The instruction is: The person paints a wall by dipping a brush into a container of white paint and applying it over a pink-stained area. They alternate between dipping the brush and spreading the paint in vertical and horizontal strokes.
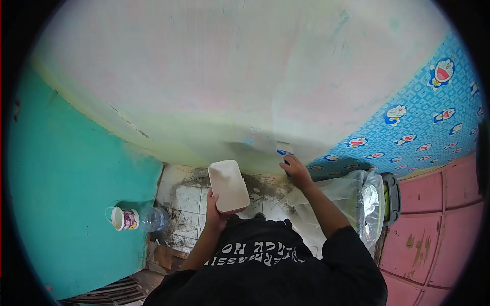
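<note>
My left hand (214,210) is closed round the lower left side of a rectangular tub (229,186) with a whitish inside. Above and to the right, my right hand (295,170) grips a paint brush (284,148) with a blue handle. The brush's pale bristles are against the lower part of a wall (245,92) painted in whitish, pink and yellow-green tones. A small bluish patch (251,135) shows on that wall, left of the brush.
A white bucket (124,218) and a clear plastic bottle (154,219) are at the lower left, by the teal wall (76,178). Clear plastic sheeting (342,196) covers items at the right. Blue patterned wallpaper (413,122) and pink panels (416,229) lie beyond.
</note>
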Tool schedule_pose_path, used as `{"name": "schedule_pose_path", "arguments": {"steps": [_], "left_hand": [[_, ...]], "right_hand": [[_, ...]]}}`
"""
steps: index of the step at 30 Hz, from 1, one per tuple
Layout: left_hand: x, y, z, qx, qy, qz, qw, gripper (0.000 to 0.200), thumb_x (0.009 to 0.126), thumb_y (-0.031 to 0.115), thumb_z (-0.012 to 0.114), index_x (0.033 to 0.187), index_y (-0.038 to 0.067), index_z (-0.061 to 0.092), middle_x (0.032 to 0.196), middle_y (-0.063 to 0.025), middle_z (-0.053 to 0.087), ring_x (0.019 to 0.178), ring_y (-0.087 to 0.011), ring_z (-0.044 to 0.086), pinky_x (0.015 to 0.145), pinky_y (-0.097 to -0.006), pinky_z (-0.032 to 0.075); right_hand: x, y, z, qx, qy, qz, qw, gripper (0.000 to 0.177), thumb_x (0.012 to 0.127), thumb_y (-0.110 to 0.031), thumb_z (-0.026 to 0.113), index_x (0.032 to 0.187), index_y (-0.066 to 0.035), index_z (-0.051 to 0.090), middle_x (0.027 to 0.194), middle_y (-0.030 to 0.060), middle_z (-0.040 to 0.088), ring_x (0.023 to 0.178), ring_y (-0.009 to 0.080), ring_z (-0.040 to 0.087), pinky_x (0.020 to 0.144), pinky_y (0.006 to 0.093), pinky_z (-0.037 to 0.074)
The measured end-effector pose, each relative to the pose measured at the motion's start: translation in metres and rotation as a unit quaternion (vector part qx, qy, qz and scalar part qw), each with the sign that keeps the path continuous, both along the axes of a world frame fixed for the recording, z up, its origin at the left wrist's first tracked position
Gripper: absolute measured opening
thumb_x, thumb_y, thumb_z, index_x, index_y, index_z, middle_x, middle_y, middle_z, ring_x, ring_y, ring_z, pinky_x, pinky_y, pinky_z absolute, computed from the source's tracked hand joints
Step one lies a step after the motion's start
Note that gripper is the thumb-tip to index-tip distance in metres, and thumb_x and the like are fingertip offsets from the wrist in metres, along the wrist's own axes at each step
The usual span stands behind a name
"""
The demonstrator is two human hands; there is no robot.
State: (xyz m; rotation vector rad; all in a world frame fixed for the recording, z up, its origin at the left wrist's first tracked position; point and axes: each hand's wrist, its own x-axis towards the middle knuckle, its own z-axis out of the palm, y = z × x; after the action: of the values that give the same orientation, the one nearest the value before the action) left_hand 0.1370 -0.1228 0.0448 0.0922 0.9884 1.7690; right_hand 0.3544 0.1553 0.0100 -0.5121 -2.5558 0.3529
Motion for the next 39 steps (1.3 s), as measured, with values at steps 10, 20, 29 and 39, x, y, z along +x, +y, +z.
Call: {"name": "schedule_pose_path", "arguments": {"steps": [10,20,29,39], "left_hand": [[0.005,0.027,0.014,0.028,0.022,-0.008,0.999,0.054,0.097,0.03,0.046,0.146,0.011,0.034,0.134,-0.0172,0.056,0.117,-0.0357,0.064,0.091,-0.0557,0.059],[0.004,0.021,-0.005,0.025,0.053,-0.022,0.998,0.056,0.101,0.039,0.037,0.149,0.011,0.034,0.138,-0.0172,0.056,0.119,-0.0377,0.063,0.09,-0.0553,0.058],[0.005,0.006,-0.003,0.059,0.055,-0.033,0.996,0.058,0.1,0.039,0.04,0.15,0.011,0.033,0.139,-0.0186,0.054,0.121,-0.04,0.061,0.09,-0.0592,0.058],[-0.024,0.016,-0.006,0.072,0.04,-0.071,0.994,0.055,0.098,0.038,0.043,0.146,0.011,0.038,0.135,-0.0157,0.057,0.12,-0.0363,0.062,0.094,-0.0565,0.056]], "right_hand": [[0.003,0.031,0.309,0.251,0.115,0.067,0.959,0.031,0.079,-0.002,0.068,0.108,-0.007,0.072,0.125,0.0205,0.063,0.115,0.0386,0.063,0.09,0.0418,0.058],[0.003,0.012,0.154,0.226,0.021,0.029,0.973,0.031,0.081,-0.003,0.064,0.112,-0.005,0.067,0.133,0.0218,0.059,0.127,0.0398,0.057,0.102,0.0449,0.052],[0.001,0.051,0.272,0.02,0.094,0.106,0.99,0.023,0.079,0.011,0.063,0.098,-0.002,0.063,0.13,0.0168,0.064,0.126,0.0379,0.057,0.105,0.0424,0.048],[0.008,0.044,0.496,0.485,0.2,-0.005,0.851,0.03,0.084,0.001,0.067,0.112,-0.011,0.069,0.118,0.016,0.067,0.107,0.0348,0.067,0.086,0.0394,0.057]]}}
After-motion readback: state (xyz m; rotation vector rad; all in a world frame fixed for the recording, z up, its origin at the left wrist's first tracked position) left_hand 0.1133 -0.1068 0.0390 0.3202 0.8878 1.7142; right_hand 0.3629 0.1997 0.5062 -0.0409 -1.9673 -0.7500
